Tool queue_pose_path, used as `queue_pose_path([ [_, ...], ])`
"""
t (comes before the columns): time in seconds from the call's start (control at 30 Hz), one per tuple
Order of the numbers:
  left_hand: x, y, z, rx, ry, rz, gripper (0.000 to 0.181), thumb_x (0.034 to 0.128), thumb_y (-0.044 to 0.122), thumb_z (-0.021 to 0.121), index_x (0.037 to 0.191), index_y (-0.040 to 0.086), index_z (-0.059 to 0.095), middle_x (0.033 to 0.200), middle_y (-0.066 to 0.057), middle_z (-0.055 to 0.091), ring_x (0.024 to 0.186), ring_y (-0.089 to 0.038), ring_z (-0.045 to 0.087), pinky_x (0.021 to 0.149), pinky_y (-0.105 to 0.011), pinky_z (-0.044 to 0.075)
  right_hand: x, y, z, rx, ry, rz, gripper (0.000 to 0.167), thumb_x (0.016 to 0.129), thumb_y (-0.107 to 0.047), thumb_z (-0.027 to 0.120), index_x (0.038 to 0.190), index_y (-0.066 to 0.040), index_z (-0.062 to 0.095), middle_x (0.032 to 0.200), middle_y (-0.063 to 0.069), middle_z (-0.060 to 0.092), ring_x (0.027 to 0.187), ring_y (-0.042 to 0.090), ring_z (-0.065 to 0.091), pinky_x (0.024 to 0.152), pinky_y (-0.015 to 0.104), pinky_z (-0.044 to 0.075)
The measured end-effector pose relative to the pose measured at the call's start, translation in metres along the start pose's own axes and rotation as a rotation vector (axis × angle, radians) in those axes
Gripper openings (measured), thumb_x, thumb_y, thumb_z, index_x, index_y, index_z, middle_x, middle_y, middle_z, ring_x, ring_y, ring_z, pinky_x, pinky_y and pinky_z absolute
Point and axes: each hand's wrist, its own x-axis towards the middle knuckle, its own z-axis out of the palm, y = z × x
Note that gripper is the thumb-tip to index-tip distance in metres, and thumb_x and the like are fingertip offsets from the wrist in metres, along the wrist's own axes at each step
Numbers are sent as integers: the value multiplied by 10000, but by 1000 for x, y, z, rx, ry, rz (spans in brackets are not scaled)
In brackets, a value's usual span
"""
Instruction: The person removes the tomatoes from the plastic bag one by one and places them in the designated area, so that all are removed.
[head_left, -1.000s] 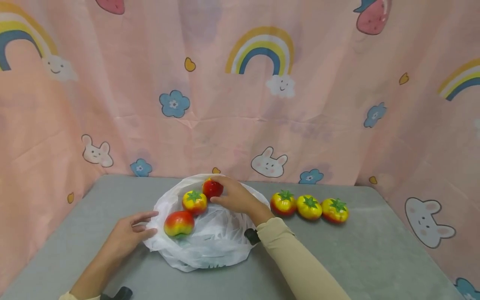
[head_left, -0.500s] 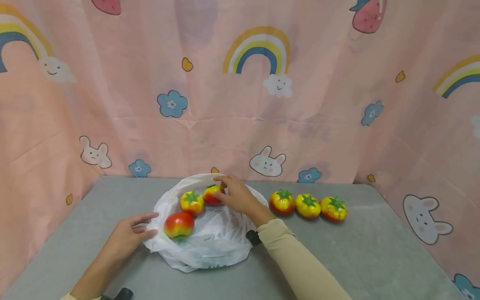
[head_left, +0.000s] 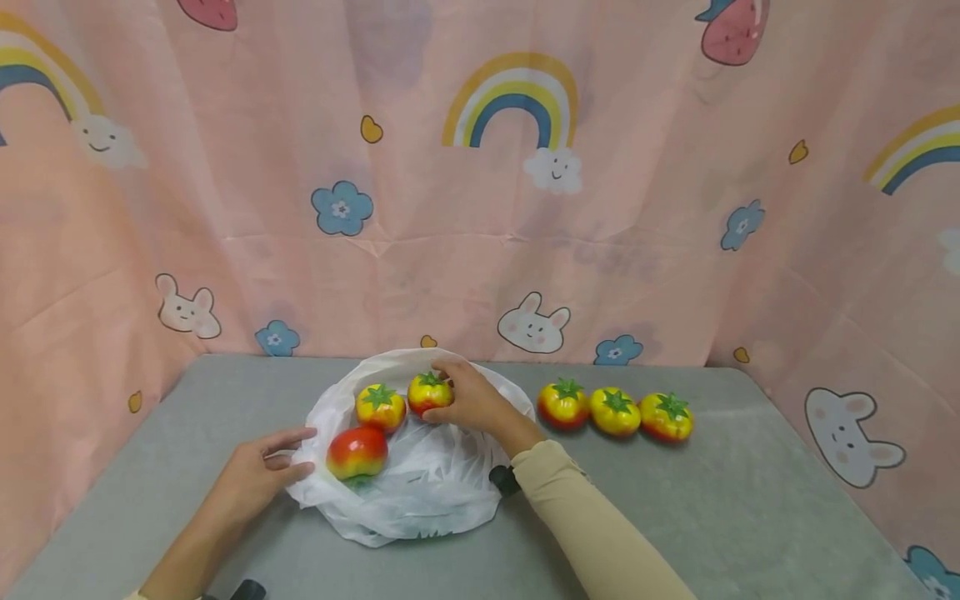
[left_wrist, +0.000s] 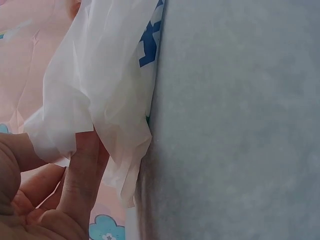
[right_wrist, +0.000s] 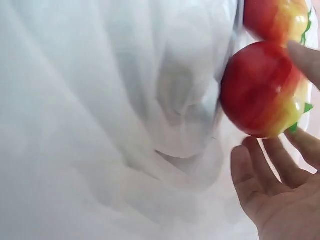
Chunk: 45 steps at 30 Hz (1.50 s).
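Observation:
In the head view an opened white plastic bag (head_left: pixel 442 492) lies on the table with three shiny red-and-yellow tomatoes in it. The left hand (head_left: pixel 255 471) is at the bag's left edge; in the left wrist view its thumb and fingers (left_wrist: pixel 80 185) pinch the thin plastic. Inside the bag, the right hand (head_left: pixel 476 400) has its thumb and fingers around the right side of the rear tomato (head_left: pixel 430 393), whose green leaves face up. A middle tomato (head_left: pixel 380 408) sits beside it, also leaves up. The front tomato (head_left: pixel 357 452) lies tipped, its red side up.
Three more tomatoes stand in a row right of the bag: a left one (head_left: pixel 564 406), a middle one (head_left: pixel 616 412) and a right one (head_left: pixel 667 418). The grey table (head_left: pixel 712 517) ends at a pink patterned curtain (head_left: pixel 420 283) behind and at both sides.
The rear tomato has turned from red side showing to leaves up, the right hand shifting slightly at its right. The left hand has stayed at the bag's edge.

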Motion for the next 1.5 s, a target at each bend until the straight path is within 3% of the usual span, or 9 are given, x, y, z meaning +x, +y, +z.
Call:
queue_pose_path([
  [0.23, 0, 1, 0, 3, 5, -4, 591, 912, 268, 725, 1454, 157, 518, 1503, -272, 421, 1309, -480, 481, 1016, -493, 489, 0, 3, 6, 59, 20, 10, 748, 855, -404, 762, 1476, -131, 447, 1456, 92, 503, 1273, 279, 530, 1138, 474, 443],
  [0.53, 1, 0, 1, 11, 5, -14, 594, 913, 283, 722, 1457, 168, 514, 1512, -269, 415, 1324, -489, 466, 1021, -500, 477, -4, 4, 6, 103, 1, 42, 717, 883, -363, 746, 1484, -131, 432, 1455, 95, 525, 1292, 299, 534, 1129, 486, 449],
  [0.77, 0, 2, 1, 8, 4, -20, 594, 912, 284, 723, 1456, 168, 515, 1513, -269, 414, 1321, -488, 466, 1021, -504, 481, -7, 17, -3, 106, -67, -67, 775, 791, -189, 806, 1480, -160, 451, 1449, 73, 530, 1300, 287, 518, 1134, 478, 444],
  [0.9, 0, 1, 1, 9, 6, -18, 595, 912, 283, 724, 1456, 166, 515, 1507, -269, 420, 1317, -487, 469, 1023, -505, 479, -7, 19, -4, 145, -96, -114, 797, 775, -224, 840, 1472, -151, 460, 1440, 80, 527, 1281, 293, 517, 1119, 467, 461],
  [1.13, -1, 2, 1, 16, 7, -20, 596, 912, 288, 723, 1457, 166, 514, 1509, -273, 417, 1326, -493, 461, 1028, -513, 471, -5, 21, 2, 193, -77, -50, 827, 790, -353, 839, 1484, -145, 439, 1446, 104, 507, 1252, 305, 533, 1087, 468, 493],
  [1.37, -1, 2, 1, 3, 4, -26, 594, 910, 279, 726, 1455, 167, 517, 1506, -267, 421, 1315, -482, 477, 1033, -515, 469, -4, 23, 6, 187, -48, 72, 824, 841, -490, 751, 1506, -138, 417, 1484, 102, 489, 1242, 292, 521, 1116, 502, 456],
  [1.5, 0, 2, 1, 3, 7, -16, 582, 913, 262, 724, 1449, 156, 523, 1497, -272, 429, 1308, -480, 485, 1030, -511, 476, -4, 22, 7, 173, -38, 102, 809, 838, -474, 759, 1495, -132, 433, 1466, 101, 507, 1232, 295, 523, 1122, 510, 446],
])
